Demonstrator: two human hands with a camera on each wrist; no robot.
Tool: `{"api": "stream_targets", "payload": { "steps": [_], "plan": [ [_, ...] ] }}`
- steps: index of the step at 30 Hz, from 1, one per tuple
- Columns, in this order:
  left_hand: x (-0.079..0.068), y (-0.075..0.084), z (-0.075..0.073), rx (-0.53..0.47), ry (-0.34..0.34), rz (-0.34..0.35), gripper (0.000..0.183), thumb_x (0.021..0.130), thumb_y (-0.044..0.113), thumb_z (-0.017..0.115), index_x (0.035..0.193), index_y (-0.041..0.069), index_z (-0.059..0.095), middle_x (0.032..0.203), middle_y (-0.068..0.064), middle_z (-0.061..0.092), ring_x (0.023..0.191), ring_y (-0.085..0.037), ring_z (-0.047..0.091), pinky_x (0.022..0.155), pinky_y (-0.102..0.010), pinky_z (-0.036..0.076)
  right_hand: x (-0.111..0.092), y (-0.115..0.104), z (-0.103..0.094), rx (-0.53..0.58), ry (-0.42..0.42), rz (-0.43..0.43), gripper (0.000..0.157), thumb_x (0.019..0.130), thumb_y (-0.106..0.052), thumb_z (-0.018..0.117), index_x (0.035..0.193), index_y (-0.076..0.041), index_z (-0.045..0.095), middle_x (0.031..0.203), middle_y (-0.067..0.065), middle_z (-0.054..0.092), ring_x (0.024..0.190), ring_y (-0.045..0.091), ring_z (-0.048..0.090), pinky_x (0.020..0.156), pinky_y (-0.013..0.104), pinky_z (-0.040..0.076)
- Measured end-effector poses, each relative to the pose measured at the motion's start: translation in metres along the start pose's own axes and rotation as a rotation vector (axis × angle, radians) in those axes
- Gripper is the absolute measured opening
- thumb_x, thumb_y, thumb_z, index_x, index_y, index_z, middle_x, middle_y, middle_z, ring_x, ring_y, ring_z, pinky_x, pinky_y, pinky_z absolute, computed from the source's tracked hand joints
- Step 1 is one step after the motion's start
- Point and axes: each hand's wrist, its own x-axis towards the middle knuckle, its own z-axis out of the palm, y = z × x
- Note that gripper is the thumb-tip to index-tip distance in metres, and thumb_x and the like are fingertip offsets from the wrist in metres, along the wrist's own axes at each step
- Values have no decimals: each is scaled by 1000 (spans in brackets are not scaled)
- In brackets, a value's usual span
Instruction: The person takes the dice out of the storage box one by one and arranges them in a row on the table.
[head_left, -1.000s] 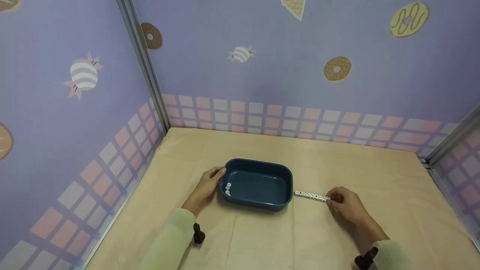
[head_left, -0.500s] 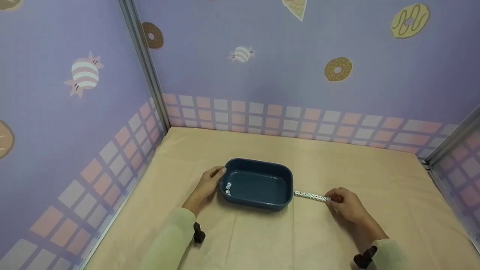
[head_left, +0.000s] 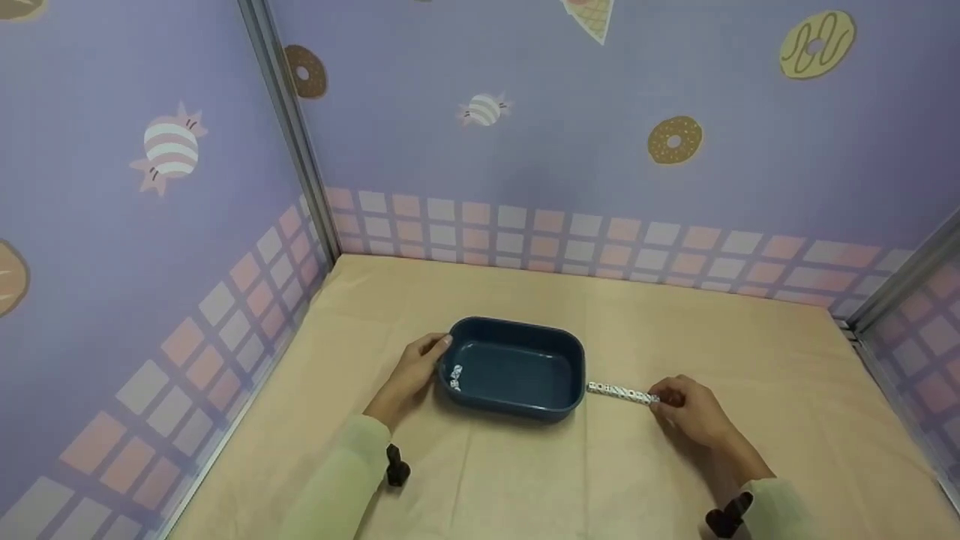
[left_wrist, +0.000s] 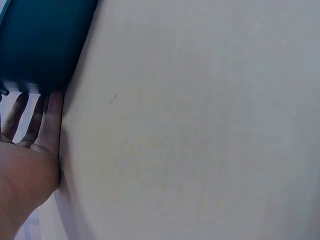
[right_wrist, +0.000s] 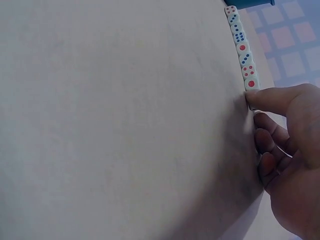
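Note:
A dark blue rectangular dish [head_left: 517, 373] stands on the cloth-covered table. My left hand [head_left: 411, 373] grips its left end, thumb at the rim and fingers along the outside wall in the left wrist view. Inside, at the left end, lie a few white dice [head_left: 456, 376]. A straight row of several white dice [head_left: 619, 391] runs from beside the dish's right wall towards my right hand [head_left: 696, 411]. In the right wrist view the row of dice [right_wrist: 242, 47] shows red and blue pips. Thumb and forefinger of that hand pinch the nearest die, mostly hidden; the other fingers are curled.
A beige cloth [head_left: 525, 480] covers the table. Purple walls with printed sweets and a checked border [head_left: 547, 232] enclose the back and sides. Metal posts [head_left: 289, 135] stand at the corners.

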Motion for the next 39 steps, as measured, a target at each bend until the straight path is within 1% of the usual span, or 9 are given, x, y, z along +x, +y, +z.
{"api": "stream_targets", "payload": {
  "steps": [6,16,20,24,26,29,32,35,39],
  "plan": [
    [0,1,1,-8,1,-24,47,110,43,57,142,9,64,140,-11,64,131,-29,59,113,-49,45,1,2,-1,14,-15,6,14,97,-6,76,111,-10,76,96,6,59,86,22,50,68,28,43],
    [-1,1,0,12,7,-26,49,109,46,58,142,10,65,144,-10,62,139,-30,54,119,-50,39,1,2,1,33,-3,9,12,97,-11,78,108,-11,77,95,5,58,85,21,50,68,28,43],
    [-3,0,-1,-40,0,-38,48,109,46,58,141,11,65,141,-10,63,133,-29,57,115,-49,43,1,2,2,38,-6,-9,12,97,-11,78,109,-10,76,95,6,58,83,20,49,67,27,42],
    [-4,-1,-1,-87,-13,-37,47,109,45,59,141,11,65,138,-11,64,129,-29,59,111,-48,45,1,-2,3,25,-2,-24,19,97,-13,79,115,-7,74,97,7,59,83,20,49,66,27,42],
    [-3,0,-1,-71,-8,-21,47,109,44,59,141,10,65,139,-10,64,131,-28,58,113,-47,44,2,-6,4,9,26,-27,25,98,-14,79,119,-4,72,101,9,60,84,21,51,68,28,44],
    [-4,1,-2,-58,-4,-6,48,110,44,59,141,8,65,140,-11,64,134,-29,56,116,-49,41,5,-18,7,-9,104,-35,31,99,-14,78,125,0,69,107,13,61,91,24,56,76,34,48],
    [-5,3,-2,-61,-5,-9,48,110,43,59,141,7,65,140,-12,63,134,-29,56,116,-49,40,12,-38,12,8,203,-78,29,99,-12,77,123,1,69,110,13,63,97,26,58,80,37,48],
    [-4,2,-1,-69,-8,-20,48,110,43,59,141,7,64,140,-12,63,133,-29,57,116,-49,41,21,-63,17,37,283,-175,23,97,-8,79,117,-2,71,104,9,65,94,23,60,76,31,49],
    [-3,2,0,-57,-9,-12,48,110,43,59,141,7,65,141,-12,63,135,-29,56,117,-50,39,34,-102,24,88,348,-331,18,93,-2,81,108,-4,73,95,1,68,86,18,64,67,31,52]
  ]
}}
